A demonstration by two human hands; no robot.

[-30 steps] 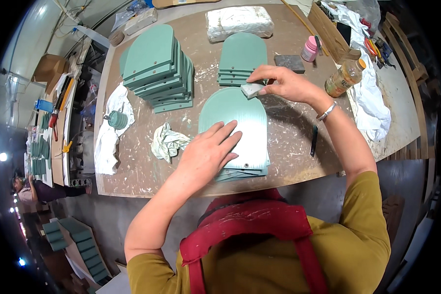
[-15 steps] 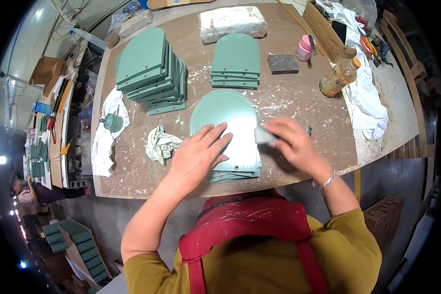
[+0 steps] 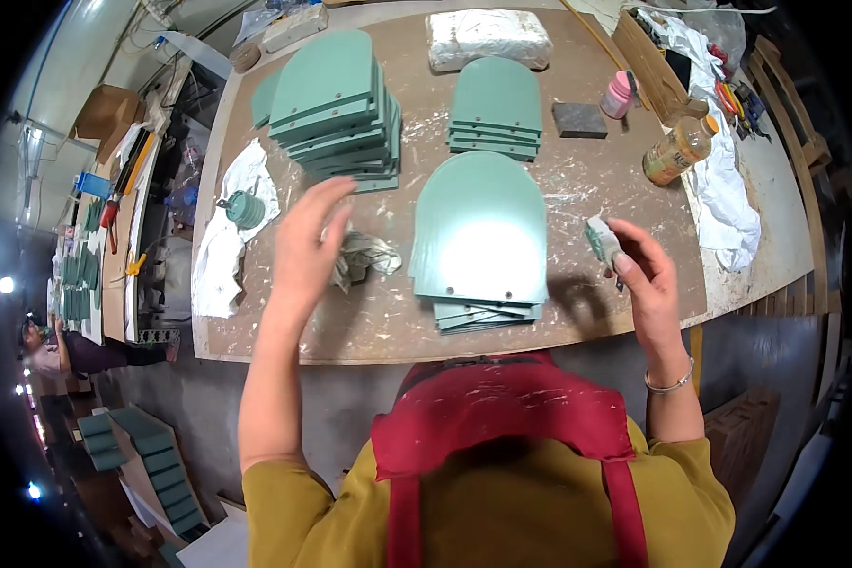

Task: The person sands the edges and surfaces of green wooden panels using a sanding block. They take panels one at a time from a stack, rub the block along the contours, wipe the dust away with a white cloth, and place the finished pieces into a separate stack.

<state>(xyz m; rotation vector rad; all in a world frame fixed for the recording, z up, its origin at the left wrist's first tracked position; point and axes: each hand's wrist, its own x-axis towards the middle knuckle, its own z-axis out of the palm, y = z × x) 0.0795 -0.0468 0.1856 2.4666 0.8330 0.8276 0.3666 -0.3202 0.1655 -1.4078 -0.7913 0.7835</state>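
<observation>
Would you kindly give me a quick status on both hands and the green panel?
Left hand open, raised off bench. Right hand gripping small pad. Top green panel uncovered on its stack. Crumpled rag beside it.

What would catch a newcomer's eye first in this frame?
Probably the stack of green arch-shaped panels at the middle of the paint-spattered workbench, its top panel glaring with light. The left hand hangs open above a crumpled rag, while the right hand grips a small pad beside the stack.
</observation>
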